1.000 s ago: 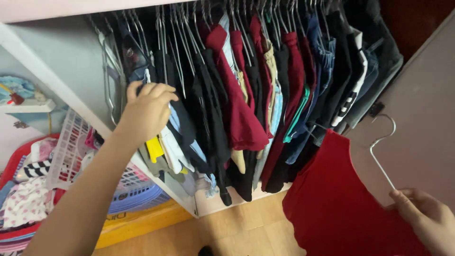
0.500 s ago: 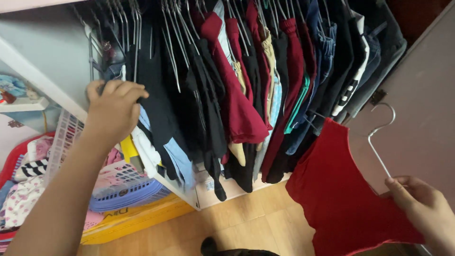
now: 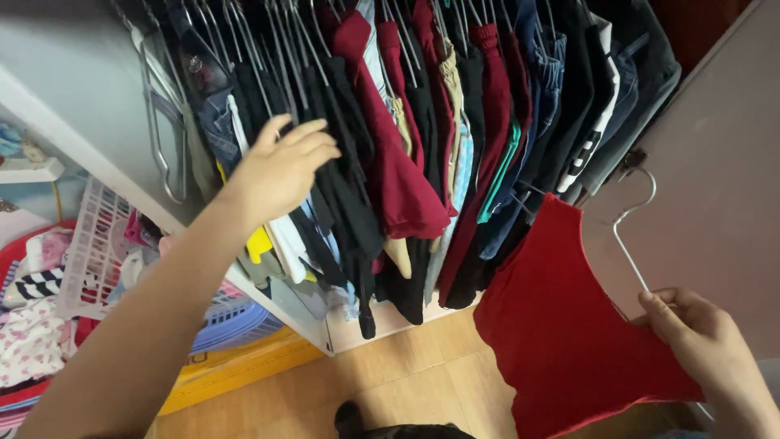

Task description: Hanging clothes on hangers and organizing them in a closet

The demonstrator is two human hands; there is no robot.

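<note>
Left hand (image 3: 280, 167) has shifted right since the earlier frame, off the far-left edge of the rack and onto the black garments (image 3: 341, 162) nearer the middle; the right hand (image 3: 703, 345) has barely changed. Left fingers are spread fairly wide and flat against the dark cloth, pressing between hangers, gripping nothing as far as I can tell. Right hand pinches the shoulder of the red shirt (image 3: 569, 325) where it meets the wire hanger (image 3: 630, 223), fingers closed narrow on both. The shirt hangs low right, in front of the pale wardrobe door (image 3: 715, 162), well apart from the rail, hook pointing up. Step in hand looks like parting the packed clothes to open a slot. Judged next move: widen the gap with the left hand, lift the hook up and over the rail; the rail itself is out of view at the top. The shirt is soft matte knit with a curved hem and looks limp; the hanger is thin pale wire. The rack holds maroon tops (image 3: 390, 146), denim (image 3: 544, 89) and thin metal hangers. A white plastic lattice basket (image 3: 89, 252) sits lower left above a wooden floor (image 3: 406, 382).
</note>
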